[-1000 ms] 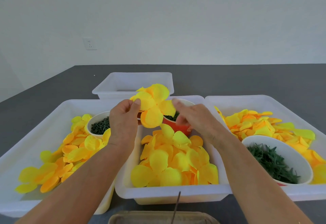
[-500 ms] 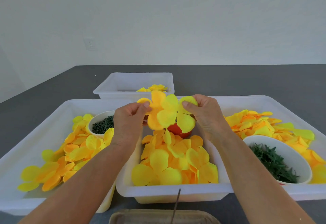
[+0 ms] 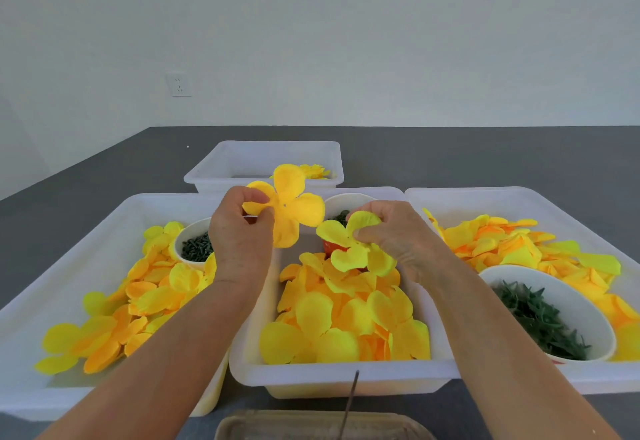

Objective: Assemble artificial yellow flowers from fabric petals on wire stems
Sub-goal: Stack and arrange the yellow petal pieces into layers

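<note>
Upper half of the frame, a plain pale wall (image 3: pixel 346 34) fills the view. Upper left on it sits a white wall socket (image 3: pixel 179 84), flush and alone. Below the wall runs the dark grey desk (image 3: pixel 485 159), its far edge a straight line across the middle and its left edge slanting down toward the left side. Bottom centre, at the very edge of the frame, there's a tan tray (image 3: pixel 311 425), possibly cardboard or pulp, only its far rim showing. A tiny white speck (image 3: pixel 187 146) lies on the desk, left of centre.
</note>
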